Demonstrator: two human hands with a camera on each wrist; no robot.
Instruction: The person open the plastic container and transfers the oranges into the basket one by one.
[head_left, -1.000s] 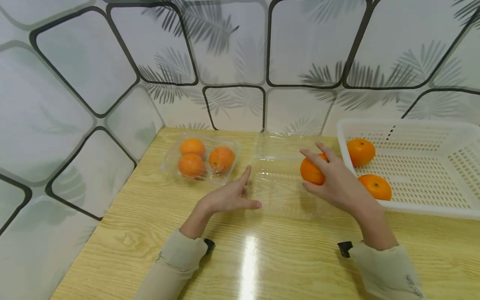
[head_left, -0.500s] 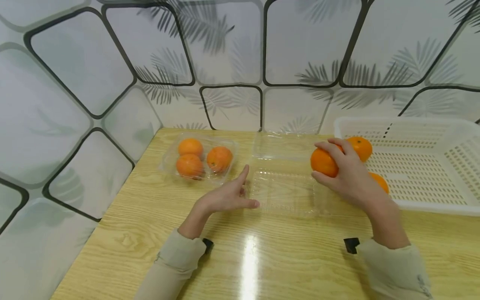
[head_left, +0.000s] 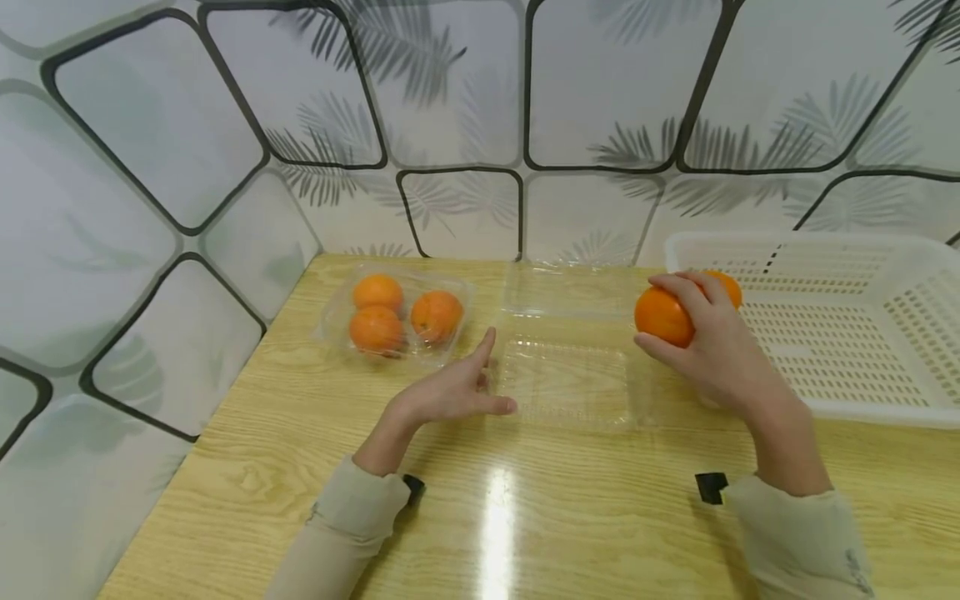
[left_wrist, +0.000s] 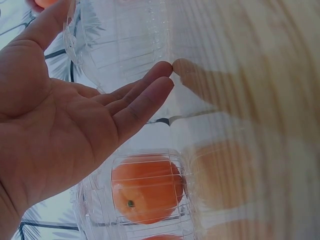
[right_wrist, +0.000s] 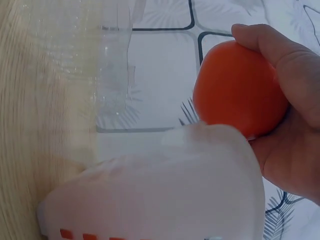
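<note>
In the head view my right hand grips an orange between thumb and fingers, at the left rim of the white plastic basket. The right wrist view shows that orange raised beside the basket wall. Partly behind my fingers, another orange lies in the basket. My left hand has its thumb and fingers spread at the left edge of a transparent plastic clamshell box, whose lid is folded back. Fingertips reach the tabletop in the left wrist view.
A second clamshell box, closed over three oranges, stands at the back left of the wooden table. The patterned wall rises behind the table and along its left side.
My right hand has carried the orange rightward from over the clamshell box to the basket's rim, hiding the nearer orange in the basket. The left hand stays in place.
</note>
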